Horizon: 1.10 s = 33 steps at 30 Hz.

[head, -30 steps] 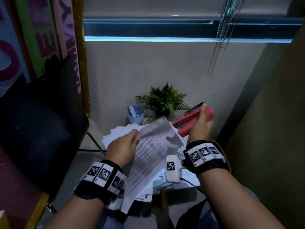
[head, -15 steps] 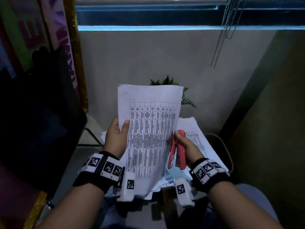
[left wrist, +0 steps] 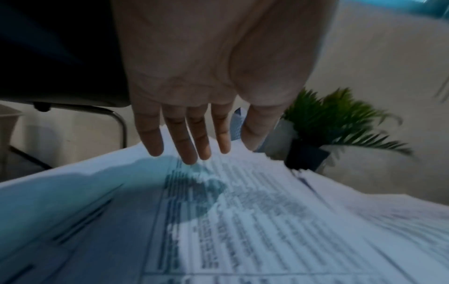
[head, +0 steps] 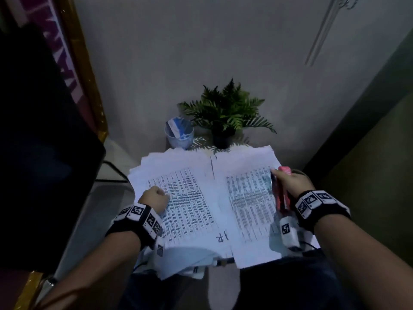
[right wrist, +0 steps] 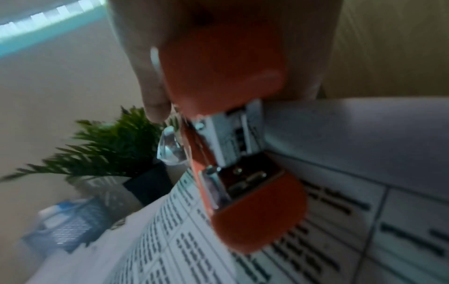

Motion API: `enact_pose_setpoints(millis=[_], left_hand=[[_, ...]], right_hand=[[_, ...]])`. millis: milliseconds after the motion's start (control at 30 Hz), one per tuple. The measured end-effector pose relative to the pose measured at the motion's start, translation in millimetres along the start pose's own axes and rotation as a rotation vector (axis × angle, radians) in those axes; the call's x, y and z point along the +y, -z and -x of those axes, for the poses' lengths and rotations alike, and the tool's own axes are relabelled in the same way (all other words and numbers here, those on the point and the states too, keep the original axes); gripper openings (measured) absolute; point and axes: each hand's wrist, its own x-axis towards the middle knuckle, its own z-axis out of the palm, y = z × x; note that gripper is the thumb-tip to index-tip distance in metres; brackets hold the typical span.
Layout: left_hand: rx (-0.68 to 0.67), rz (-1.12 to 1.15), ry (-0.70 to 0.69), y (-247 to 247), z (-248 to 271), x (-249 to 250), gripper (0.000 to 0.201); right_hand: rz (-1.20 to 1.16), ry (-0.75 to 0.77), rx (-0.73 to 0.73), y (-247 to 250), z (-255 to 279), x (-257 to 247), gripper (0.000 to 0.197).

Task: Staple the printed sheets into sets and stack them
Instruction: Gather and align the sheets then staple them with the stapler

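Observation:
Printed sheets lie in two loose piles on a small table: a left pile (head: pixel 187 198) and a right pile (head: pixel 250 198). My left hand (head: pixel 154 198) is over the left pile. In the left wrist view its fingers (left wrist: pixel 189 138) are straight, with the tips at the top sheet (left wrist: pixel 243 221), and it holds nothing. At the right pile's right edge, my right hand (head: pixel 290 182) grips a red stapler (head: pixel 282 193). The right wrist view shows the stapler (right wrist: pixel 226 76) with its metal mouth just above a printed page (right wrist: pixel 340 230).
A potted fern (head: pixel 225 113) and a blue cup (head: pixel 178 133) with cards stand at the table's back edge against the wall. A black chair (head: pixel 40 142) is close on the left. Sheets overhang the table's front edge above my lap.
The set my left hand held upright now lies flat on the left pile, and the hand has let go. My right hand has moved right with the stapler.

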Motion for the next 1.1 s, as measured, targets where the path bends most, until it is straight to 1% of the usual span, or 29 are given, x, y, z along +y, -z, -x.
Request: enact_pose_setpoints(millis=[67,133,233,267,300,367,433,500,533,600,633,667,700,800,867,967,1033,1100], left_hand=[[0.069,-0.052,0.088,-6.2,-15.6,-9.6,0.031],[0.138,-0.057,0.174,-10.0,-28.5,-18.3,0.051],[0.199,-0.073,0.266,-14.6,-47.1,-32.1,0.084],[0.206,-0.068,0.286,-17.5,-52.7,-35.7,0.091],[0.205,-0.054,0.291,-21.5,-60.6,-42.5,0.093],[0.189,-0.05,0.289,-24.4,-64.2,-44.9,0.09],[0.244,-0.044,0.288,-21.5,-59.5,-39.7,0.087],[0.322,-0.064,0.278,-14.0,-49.1,-30.4,0.082],[0.352,-0.069,0.271,-11.3,-45.5,-27.0,0.074],[0.382,-0.063,0.234,-8.9,-44.3,-25.3,0.045],[0.394,-0.026,0.192,-8.3,-46.6,-28.2,0.031],[0.395,0.032,0.165,-5.8,-45.2,-28.8,0.023],[0.389,0.093,0.137,-4.2,-46.5,-31.3,0.02],[0.366,0.178,0.089,2.7,-38.5,-29.5,0.025],[0.397,0.22,0.031,6.7,-30.9,-26.2,0.027],[0.485,0.277,-0.099,12.2,-13.3,-20.3,0.022],[0.545,0.383,-0.163,18.1,2.9,-13.5,0.016],[0.581,0.521,-0.241,24.5,22.0,-4.5,0.012]], right_hand=[[0.023,-0.015,0.025,1.6,-10.7,3.3,0.029],[0.031,-0.038,0.049,2.7,-19.2,7.3,0.027],[0.129,-0.086,0.074,1.0,-30.1,15.7,0.041],[0.143,-0.095,0.081,-0.6,-32.7,18.2,0.045],[0.155,-0.112,0.086,-2.7,-36.4,21.5,0.048],[0.179,-0.135,0.098,-5.5,-41.7,27.2,0.052],[0.229,-0.146,0.12,-8.3,-40.8,26.6,0.055],[0.294,-0.127,0.183,-11.7,-39.0,26.2,0.066],[0.337,-0.11,0.21,-13.2,-36.0,24.2,0.07],[0.386,-0.054,0.202,-17.4,-28.5,17.7,0.074],[0.403,-0.03,0.177,-19.7,-25.1,15.4,0.074],[0.412,0.011,0.151,-21.8,-22.7,13.4,0.072],[0.42,0.046,0.123,-24.4,-17.7,11.3,0.068],[0.393,0.141,0.034,-35.1,-0.3,8.1,0.053],[0.35,0.166,-0.044,-42.7,17.9,2.5,0.048],[0.307,0.192,-0.193,-54.6,48.2,-8.6,0.044],[0.263,0.227,-0.293,-61.4,67.0,-15.4,0.044],[0.225,0.264,-0.34,-65.5,80.6,-21.1,0.042]])
